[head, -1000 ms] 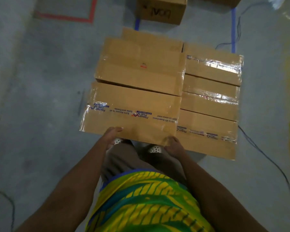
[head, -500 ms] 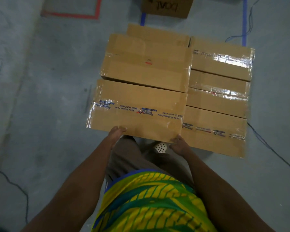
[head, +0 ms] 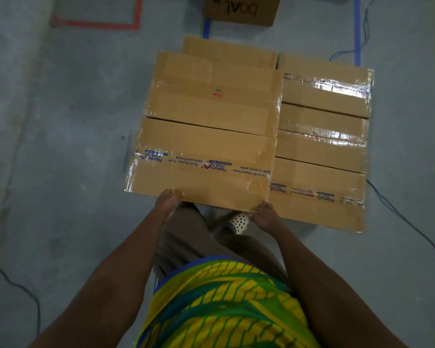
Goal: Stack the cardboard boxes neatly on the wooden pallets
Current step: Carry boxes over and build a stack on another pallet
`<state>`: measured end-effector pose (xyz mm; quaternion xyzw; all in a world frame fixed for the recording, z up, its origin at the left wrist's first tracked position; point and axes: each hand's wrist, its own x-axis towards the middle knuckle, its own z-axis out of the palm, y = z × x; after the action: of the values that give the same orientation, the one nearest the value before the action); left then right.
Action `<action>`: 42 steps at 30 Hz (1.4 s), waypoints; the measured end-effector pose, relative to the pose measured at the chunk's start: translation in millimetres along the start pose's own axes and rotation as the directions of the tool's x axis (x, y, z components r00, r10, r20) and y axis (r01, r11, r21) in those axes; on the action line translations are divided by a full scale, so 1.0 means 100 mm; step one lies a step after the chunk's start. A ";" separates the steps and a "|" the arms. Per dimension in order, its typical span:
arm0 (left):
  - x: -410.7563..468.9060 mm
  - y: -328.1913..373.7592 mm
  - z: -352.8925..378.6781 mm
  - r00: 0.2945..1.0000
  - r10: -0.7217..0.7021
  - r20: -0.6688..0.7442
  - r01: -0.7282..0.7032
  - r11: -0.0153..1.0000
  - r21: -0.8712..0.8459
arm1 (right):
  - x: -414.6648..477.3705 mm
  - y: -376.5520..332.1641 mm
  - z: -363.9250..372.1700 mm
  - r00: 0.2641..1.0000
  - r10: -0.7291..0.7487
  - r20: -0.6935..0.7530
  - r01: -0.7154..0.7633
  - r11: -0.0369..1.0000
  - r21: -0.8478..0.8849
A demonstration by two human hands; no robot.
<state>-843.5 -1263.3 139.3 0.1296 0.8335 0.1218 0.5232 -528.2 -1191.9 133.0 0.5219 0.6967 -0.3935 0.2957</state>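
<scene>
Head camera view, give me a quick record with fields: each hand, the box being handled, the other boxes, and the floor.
Left hand: left hand holds the near edge of the printed-tape box
Right hand: right hand holds its near right corner
Neighbours: plain box directly behind; three taped boxes in a column to its right
Pallet: hidden under the boxes
Floor: handwritten box, red tape, blue tape, cable
</scene>
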 end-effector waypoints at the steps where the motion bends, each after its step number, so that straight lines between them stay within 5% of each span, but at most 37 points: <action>1: 0.03 -0.01 -0.01 1.000 0.016 -0.008 -0.014 0.984 0.179 | 0.01 -0.02 -0.01 1.000 0.011 -0.007 -0.011 1.000 0.002; 2: 0.07 0.00 -0.03 0.998 0.069 -0.012 -0.058 0.911 0.409 | 0.01 -0.09 -0.06 0.998 0.056 -0.029 -0.055 0.998 0.026; 4: 0.17 0.17 -0.05 0.965 0.261 0.036 -0.195 0.612 0.766 | 0.06 -0.25 -0.22 0.980 0.181 -0.082 -0.174 0.981 0.081; 6: 0.29 0.49 -0.05 0.914 0.386 0.125 -0.291 0.409 0.865 | 0.28 -0.38 -0.43 0.969 0.199 -0.147 -0.180 0.974 0.135; 14: 1.16 1.49 -0.16 0.753 0.649 0.112 -0.271 0.150 0.951 | 1.20 -0.47 -1.34 0.900 0.144 -0.412 -0.117 0.989 0.089; 27: 1.68 1.54 -0.10 0.761 0.631 0.152 -0.424 0.305 0.853 | 1.74 -0.05 -1.28 0.883 0.219 -0.416 -0.145 0.969 0.201; 36: 1.81 1.47 -0.25 0.728 0.666 0.159 -0.555 0.437 0.707 | 1.76 -0.16 -1.32 0.866 0.270 -0.420 -0.244 0.963 0.115; 40: 1.90 1.53 -0.53 0.815 0.576 -0.060 -0.336 0.554 0.762 | 1.77 -0.23 -1.32 0.852 0.273 -0.446 -0.286 0.957 0.040; 42: 1.95 1.52 -0.65 0.832 0.553 -0.050 -0.315 0.543 0.779 | 1.77 -0.26 -1.34 0.852 0.270 -0.448 -0.286 0.958 0.034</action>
<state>-970.7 -1058.0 54.3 0.5163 0.8155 -0.0840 0.2477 -602.7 -993.0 62.6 0.6885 0.6697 -0.2038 0.1897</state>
